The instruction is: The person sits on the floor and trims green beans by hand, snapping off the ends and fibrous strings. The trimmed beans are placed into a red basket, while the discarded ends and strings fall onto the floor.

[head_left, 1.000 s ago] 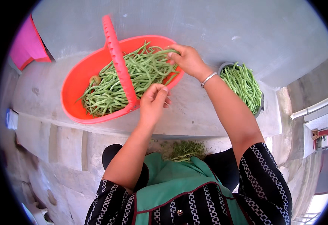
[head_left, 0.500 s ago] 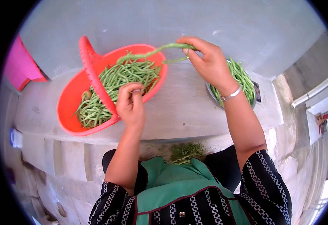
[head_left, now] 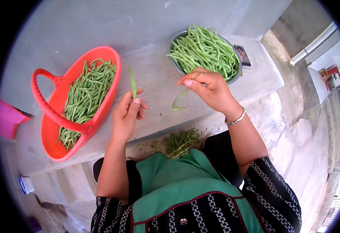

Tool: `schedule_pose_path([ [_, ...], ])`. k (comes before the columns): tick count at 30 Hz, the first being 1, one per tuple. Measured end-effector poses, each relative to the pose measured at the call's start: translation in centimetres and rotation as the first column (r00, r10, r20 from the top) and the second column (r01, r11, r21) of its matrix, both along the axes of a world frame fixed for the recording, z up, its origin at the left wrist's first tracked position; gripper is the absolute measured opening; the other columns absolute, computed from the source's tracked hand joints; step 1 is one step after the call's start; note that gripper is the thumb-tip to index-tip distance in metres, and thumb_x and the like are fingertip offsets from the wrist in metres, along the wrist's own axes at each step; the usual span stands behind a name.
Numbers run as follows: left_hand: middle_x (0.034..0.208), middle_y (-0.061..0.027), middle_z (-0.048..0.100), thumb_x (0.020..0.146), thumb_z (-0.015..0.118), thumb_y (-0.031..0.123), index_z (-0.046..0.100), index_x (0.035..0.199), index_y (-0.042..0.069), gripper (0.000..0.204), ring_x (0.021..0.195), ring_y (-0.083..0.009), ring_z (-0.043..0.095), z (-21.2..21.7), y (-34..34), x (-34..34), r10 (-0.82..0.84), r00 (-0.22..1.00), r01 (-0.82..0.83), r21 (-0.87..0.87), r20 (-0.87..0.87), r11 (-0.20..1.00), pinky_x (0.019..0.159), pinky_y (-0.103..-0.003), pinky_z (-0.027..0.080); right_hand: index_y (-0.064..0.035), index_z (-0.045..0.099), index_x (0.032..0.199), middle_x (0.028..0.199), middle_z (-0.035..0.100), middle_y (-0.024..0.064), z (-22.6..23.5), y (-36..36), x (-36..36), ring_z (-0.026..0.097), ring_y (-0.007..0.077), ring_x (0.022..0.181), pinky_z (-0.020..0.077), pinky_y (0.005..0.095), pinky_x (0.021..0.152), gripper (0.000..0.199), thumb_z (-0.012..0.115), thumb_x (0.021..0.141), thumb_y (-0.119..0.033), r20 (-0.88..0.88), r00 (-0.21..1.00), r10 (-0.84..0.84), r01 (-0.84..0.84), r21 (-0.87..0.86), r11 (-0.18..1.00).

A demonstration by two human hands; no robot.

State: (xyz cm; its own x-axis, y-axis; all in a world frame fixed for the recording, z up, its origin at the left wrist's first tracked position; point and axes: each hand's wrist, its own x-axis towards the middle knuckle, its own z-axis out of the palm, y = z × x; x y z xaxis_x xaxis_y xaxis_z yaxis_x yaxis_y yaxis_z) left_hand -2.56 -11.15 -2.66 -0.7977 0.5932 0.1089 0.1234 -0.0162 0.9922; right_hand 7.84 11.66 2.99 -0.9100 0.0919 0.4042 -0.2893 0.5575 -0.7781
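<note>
Between the thumb and fingers of my left hand [head_left: 126,114], a green bean [head_left: 132,82] stands upright. My right hand [head_left: 210,89] is closed in a pinch on a thin green strip [head_left: 179,100], which dangles toward my left hand; motion blurs it, so I cannot tell whether it is a bean string or a slim bean piece. To the left is a red handled basket [head_left: 102,120] holding many long green beans [head_left: 86,95]. Just beyond my right hand sits a grey bowl [head_left: 238,73], heaped with green beans [head_left: 205,52].
Basket and bowl rest on a grey concrete ledge [head_left: 150,93] against a wall. A phone [head_left: 242,56] lies right of the bowl. Green trimmings [head_left: 179,141] are piled below the ledge, by my knees. At far left stands something pink [head_left: 8,118].
My right hand has lowered, and the long bean piece it held near the basket is no longer there. My left hand has left the basket's edge and now holds a bean upright. The view has turned.
</note>
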Motion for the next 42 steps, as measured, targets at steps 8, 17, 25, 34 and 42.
schedule_pose_path([
  [8,0.068,0.0014,0.057,0.095,0.049,0.014,0.058,0.114,0.004,0.023,0.054,-0.0037,0.046,-0.7,1.7,1.6,-0.087,0.979,0.027,-0.307,-0.186,0.951,0.05,-0.019,0.036,-0.0012,0.062,0.1,0.072,0.052,-0.0029,-3.1,-0.7,-1.8,0.045,0.0057,0.061,0.0395,0.0217,0.056,0.019,0.06,0.091,-0.018,0.235,0.971,0.034,0.068,-0.414,0.908],
  [17,0.066,-0.004,0.058,0.091,0.054,0.011,0.06,0.109,0.003,0.021,0.062,-0.0105,0.054,-1.4,1.9,1.5,-0.112,0.92,-0.044,-0.382,-0.375,0.923,0.059,-0.026,0.043,-0.0051,0.065,0.088,0.067,0.052,0.0007,-3.4,-1.3,-1.6,0.046,0.0103,0.059,0.0389,0.026,0.052,0.018,0.074,0.076,-0.015,-0.036,0.987,-0.156,0.157,0.051,0.986],
  [25,0.069,-0.0051,0.061,0.091,0.056,0.013,0.061,0.11,0.004,0.022,0.059,-0.0128,0.055,-1.9,1.8,1.4,-0.085,0.891,-0.094,-0.364,-0.446,0.927,0.057,-0.027,0.044,-0.0043,0.064,0.081,0.067,0.055,-0.001,-3.1,-0.6,-1.1,0.049,0.0065,0.061,0.0398,0.0226,0.053,0.015,0.075,0.076,-0.014,0.207,0.974,-0.093,0.151,-0.288,0.946],
  [34,0.069,0.0013,0.055,0.097,0.048,0.018,0.058,0.112,0.005,0.023,0.053,-0.0064,0.044,-1.7,1.8,-0.4,-0.326,0.943,0.332,0.103,-0.071,0.938,0.05,-0.023,0.037,-0.0046,0.061,0.085,0.069,0.051,-0.0051,-2.0,-1.5,0.5,0.035,0.0017,0.052,0.0255,0.0172,0.046,0.011,0.067,0.084,-0.014,0.169,0.866,0.47,-0.14,-0.821,0.553],
  [42,0.068,0.0023,0.042,0.101,0.037,0.023,0.049,0.116,0.006,0.026,0.045,-0.0043,0.033,0.6,0.9,-3.2,-0.834,0.535,0.023,0.985,0.133,0.171,0.042,-0.019,0.027,-0.0046,0.064,0.097,0.068,0.041,-0.0097,-4.0,-1.7,-0.3,0.034,0.0005,0.058,0.0275,0.0172,0.052,0.016,0.066,0.084,-0.012,0.284,0.915,0.288,-0.069,-0.593,0.803],
])
